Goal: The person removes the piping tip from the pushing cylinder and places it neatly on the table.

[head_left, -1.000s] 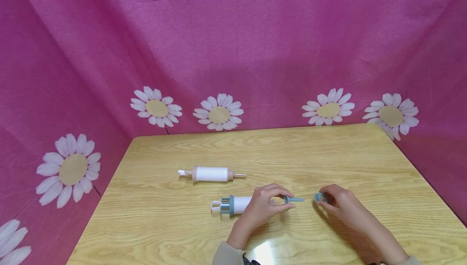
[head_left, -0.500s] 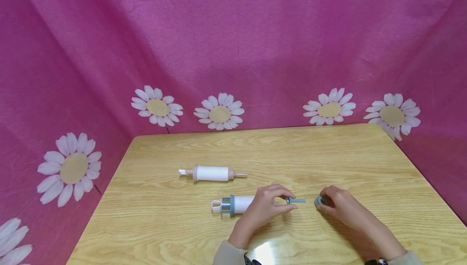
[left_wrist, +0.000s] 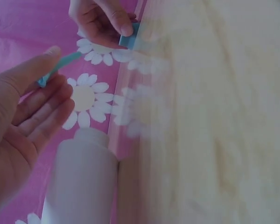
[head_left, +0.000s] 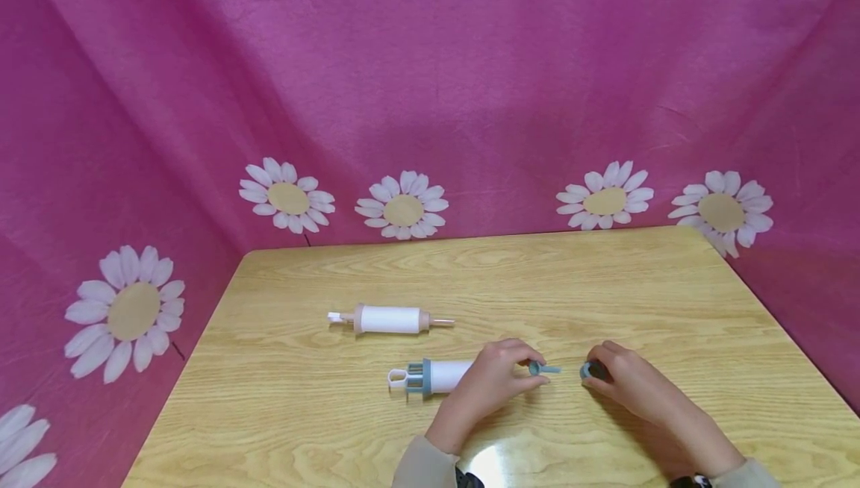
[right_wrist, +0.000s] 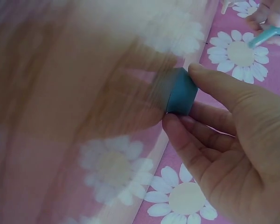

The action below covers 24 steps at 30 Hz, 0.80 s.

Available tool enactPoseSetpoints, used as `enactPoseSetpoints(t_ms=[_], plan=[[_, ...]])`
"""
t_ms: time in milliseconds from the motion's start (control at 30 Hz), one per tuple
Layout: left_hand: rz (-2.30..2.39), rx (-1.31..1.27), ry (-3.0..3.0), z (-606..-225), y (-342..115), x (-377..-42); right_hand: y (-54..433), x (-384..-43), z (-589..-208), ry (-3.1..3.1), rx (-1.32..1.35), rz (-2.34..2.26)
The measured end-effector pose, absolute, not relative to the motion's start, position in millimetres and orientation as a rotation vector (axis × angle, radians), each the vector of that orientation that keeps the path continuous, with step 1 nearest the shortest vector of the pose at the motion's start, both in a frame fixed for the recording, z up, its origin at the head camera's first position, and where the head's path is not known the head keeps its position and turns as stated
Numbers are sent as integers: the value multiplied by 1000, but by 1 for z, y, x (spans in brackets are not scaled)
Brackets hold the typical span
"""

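My left hand (head_left: 489, 380) pinches a small teal nozzle (head_left: 551, 370) between thumb and fingertips, its thin tip pointing right. Across a short gap, my right hand (head_left: 628, 377) grips a teal ring-shaped cap (right_wrist: 182, 92) by its edges; in the right wrist view the thumb and fingertips hold opposite sides of it. Under my left hand lies a large syringe (head_left: 449, 376) with a white barrel, a teal collar and a white loop handle at its left end. The hand covers its right part in the head view. In the left wrist view its white barrel (left_wrist: 84, 182) shows below the palm.
Farther back on the wooden table (head_left: 537, 279) lies a second syringe (head_left: 390, 319), with a white barrel, beige ends and a thin tip pointing right. A pink cloth (head_left: 430, 100) with printed daisies stands behind the table and along its sides.
The ring-shaped cap has turned in my right hand, so its opening no longer faces the head camera. My left hand has shifted slightly right with the nozzle. Both syringes stay put.
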<state>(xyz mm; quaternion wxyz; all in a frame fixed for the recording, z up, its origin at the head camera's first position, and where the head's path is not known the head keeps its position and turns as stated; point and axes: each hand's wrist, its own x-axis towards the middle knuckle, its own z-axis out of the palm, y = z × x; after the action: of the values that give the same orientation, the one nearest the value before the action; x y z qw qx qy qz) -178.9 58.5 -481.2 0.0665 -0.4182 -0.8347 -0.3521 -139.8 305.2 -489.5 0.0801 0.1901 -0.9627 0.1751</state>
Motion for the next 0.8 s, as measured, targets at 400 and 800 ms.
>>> enactPoseSetpoints(t_ms=[400, 800], plan=[[-723, -1209, -2665, -479, 74, -177, 305, -139, -488, -2916, 580, 569], [-552, -1104, -2738, -481, 84, -175, 306, -139, -489, -2922, 582, 550]])
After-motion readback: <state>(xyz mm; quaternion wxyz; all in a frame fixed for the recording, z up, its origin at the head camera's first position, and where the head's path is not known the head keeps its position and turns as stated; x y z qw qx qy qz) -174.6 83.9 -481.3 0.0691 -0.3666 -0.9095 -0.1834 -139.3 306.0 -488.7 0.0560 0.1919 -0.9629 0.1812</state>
